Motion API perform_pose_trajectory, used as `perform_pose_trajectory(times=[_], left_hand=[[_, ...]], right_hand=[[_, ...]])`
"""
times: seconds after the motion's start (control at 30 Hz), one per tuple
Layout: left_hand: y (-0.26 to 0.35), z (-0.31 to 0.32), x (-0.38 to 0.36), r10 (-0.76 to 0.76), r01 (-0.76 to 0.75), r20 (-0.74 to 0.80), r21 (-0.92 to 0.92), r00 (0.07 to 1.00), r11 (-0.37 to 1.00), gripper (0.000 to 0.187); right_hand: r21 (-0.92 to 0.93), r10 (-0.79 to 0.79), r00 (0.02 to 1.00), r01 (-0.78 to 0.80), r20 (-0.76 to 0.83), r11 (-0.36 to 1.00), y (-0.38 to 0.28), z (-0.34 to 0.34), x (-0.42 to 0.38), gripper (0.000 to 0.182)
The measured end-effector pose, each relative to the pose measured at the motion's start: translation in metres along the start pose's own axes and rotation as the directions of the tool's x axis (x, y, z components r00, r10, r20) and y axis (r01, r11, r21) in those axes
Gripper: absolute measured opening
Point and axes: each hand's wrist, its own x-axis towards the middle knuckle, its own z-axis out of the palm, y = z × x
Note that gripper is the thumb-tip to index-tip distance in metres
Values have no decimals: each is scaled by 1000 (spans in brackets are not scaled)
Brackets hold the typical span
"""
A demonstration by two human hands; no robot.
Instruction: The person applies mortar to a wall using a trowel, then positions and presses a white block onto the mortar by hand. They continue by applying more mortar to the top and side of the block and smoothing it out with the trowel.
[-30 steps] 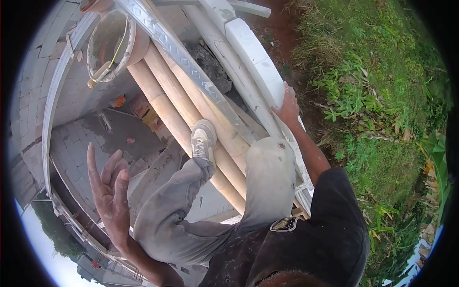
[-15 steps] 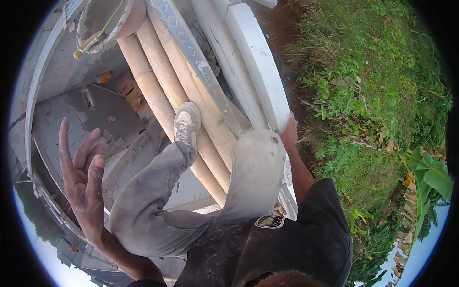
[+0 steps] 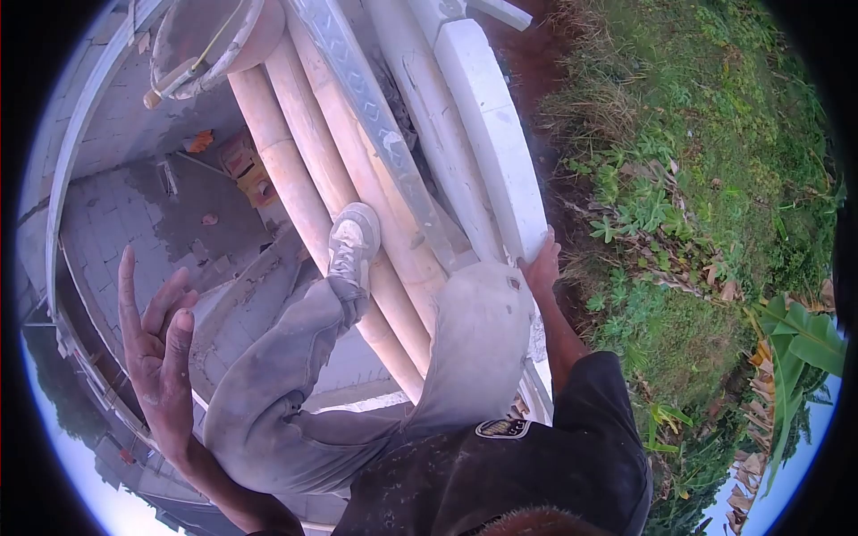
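So nearest to me is the person's black shirt (image 3: 536,464), dusty, with a patch on it. The left hand (image 3: 163,357) is up off to the side, holding nothing, one finger straight up, the others loosely bent, thumb apart. The right hand (image 3: 542,266) is on the near end of the white block row (image 3: 492,116), fingers at the outer edge; can't tell how hard it's gripping, tbh.

That row sits along the outer edge, long axis running away from the person and angling a bit left, one end at the hand. Chalky, smooth-faced, squared off, with a thin seam across it. Right alongside is a round, scuffed grey pole (image 3: 438,125), then a dimpled metal strip (image 3: 362,89) splattered with something pale.

The shoe (image 3: 354,241) is planted on tan bamboo poles (image 3: 313,134), smooth and knuckled at the joints. Further off there's a round, crusty-rimmed bucket (image 3: 261,40) with a wooden-looking handle (image 3: 168,85) over its rim. Leafy green plants (image 3: 661,205) outside.
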Motion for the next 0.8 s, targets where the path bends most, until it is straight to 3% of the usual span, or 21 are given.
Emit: perform_pose_trajectory(times=[0.07,0.2,0.3,0.37,0.43,0.5,0.63,0.8], left_hand=[[6,5,4,-28,28,-12,-5,1000,1000,75],[15,16,12,56,-58,37,54,998,997,71],[23,22,20,77,-91,95,152,992,984,71],[27,29,21,117,-133,146,106,982,985,72],[28,30,21,96,-122,165,153,982,981,77],[28,32,20,117,-143,186,137,976,980,71],[22,28,15,98,-129,185,169,978,977,68],[20,28,10,34,-61,123,219,992,974,66]], right_hand=[[23,-5,1000,4,21,1000,0,1,5,111],[32,11,1000,-11,3,999,8,11,7,112],[-24,-38,999,38,-24,999,9,7,14,109],[-77,-153,988,152,-3,985,14,5,15,105],[-26,-151,988,150,-36,988,17,2,10,101],[67,-196,979,199,-48,978,23,13,16,107],[24,-132,991,133,-33,991,21,19,19,108],[46,-174,984,175,-25,983,22,15,15,103]])
